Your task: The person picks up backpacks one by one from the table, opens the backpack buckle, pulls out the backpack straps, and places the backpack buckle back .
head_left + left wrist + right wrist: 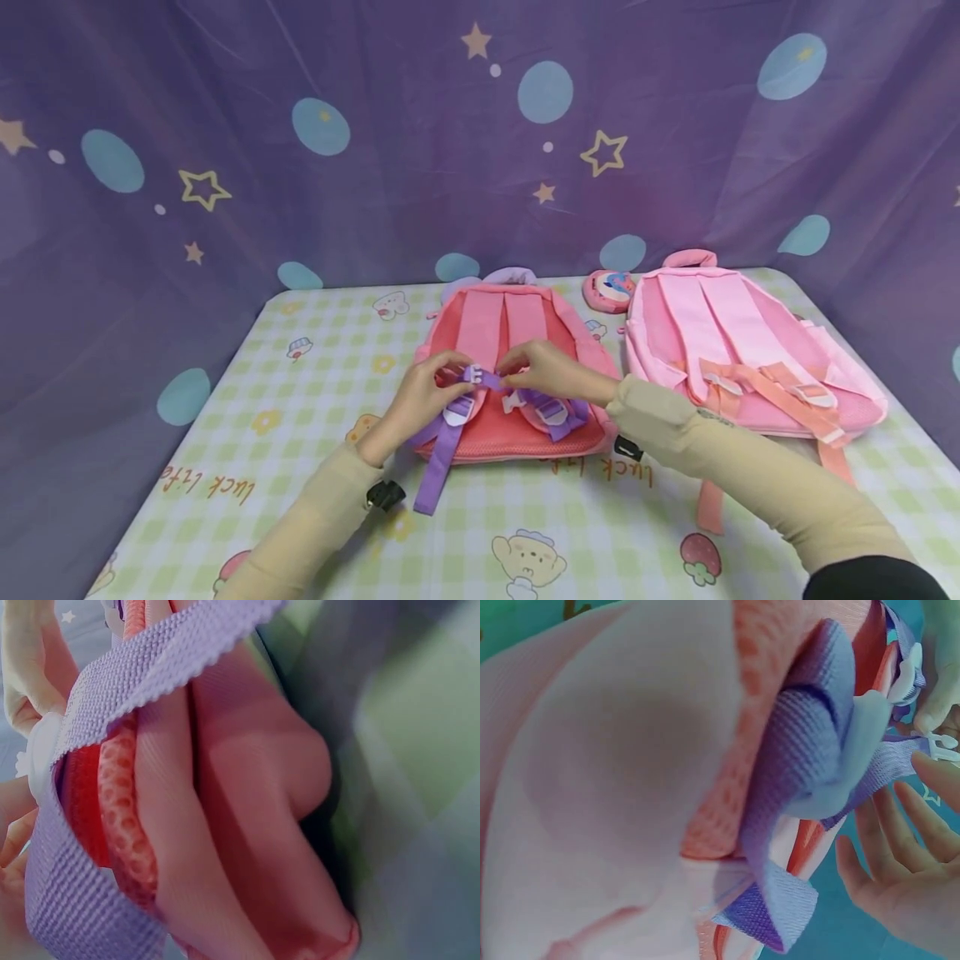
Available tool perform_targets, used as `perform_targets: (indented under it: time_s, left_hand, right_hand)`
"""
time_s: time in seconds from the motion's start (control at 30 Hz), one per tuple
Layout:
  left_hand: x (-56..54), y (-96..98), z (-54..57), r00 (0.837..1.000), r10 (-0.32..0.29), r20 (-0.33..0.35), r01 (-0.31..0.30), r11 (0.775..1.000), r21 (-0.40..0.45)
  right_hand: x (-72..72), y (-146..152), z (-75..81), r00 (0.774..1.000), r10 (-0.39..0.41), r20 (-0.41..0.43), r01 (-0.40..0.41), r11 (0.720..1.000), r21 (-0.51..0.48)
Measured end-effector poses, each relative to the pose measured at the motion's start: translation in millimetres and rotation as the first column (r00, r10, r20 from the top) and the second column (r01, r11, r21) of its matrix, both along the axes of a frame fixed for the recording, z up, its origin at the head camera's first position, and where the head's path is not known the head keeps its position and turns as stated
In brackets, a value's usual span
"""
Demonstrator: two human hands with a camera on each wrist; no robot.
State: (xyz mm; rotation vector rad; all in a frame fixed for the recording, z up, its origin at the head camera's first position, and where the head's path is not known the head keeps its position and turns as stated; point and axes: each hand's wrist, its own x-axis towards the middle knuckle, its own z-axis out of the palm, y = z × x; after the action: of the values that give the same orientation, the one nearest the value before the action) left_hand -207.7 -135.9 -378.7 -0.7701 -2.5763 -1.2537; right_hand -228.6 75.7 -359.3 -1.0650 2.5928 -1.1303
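Note:
A pink and red backpack [495, 433] lies with its strap side up, purple webbing straps [441, 471] at its lower part. My left hand [423, 398] pinches a white pronged buckle [474, 374] on a short purple strap. Just to its right, my right hand [551, 371] holds the same strap between thumb and fingers. In the right wrist view, the buckle's prongs [943, 742] stick out beyond the purple webbing [889, 769]. Below my right hand lies a second white buckle piece [513, 402], beside a white strap adjuster [552, 412].
A lighter pink backpack [660, 333] with orange straps [776, 396] lies to the right. A small round pink pouch [607, 291] sits between the bags at the back. A green checked cloth [322, 400] covers the table, and a purple curtain [420, 167] hangs behind it.

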Motion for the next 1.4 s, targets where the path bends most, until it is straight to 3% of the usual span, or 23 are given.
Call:
perform_targets:
  time_s: [0.3,0.83,1.4]
  left_hand:
    - [-0.5,2.9,-2.3,1.000,-0.025,0.015,0.025,1.000,0.013]
    - [1.1,5.4,-3.1,0.999,-0.008,0.053,0.007,1.000,0.019]
    - [3.2,5.4,-3.2,1.000,-0.022,0.012,0.022,0.999,-0.038]
  right_hand:
    - [-1.2,-0.4,-5.9,0.999,-0.004,0.041,0.003,1.000,0.010]
    - [0.8,-1.1,-3.7,0.999,-0.040,0.001,0.040,0.999,-0.035]
    - [0.4,-4.2,-1.9,0.998,-0.041,0.058,0.043,0.998,-0.040]
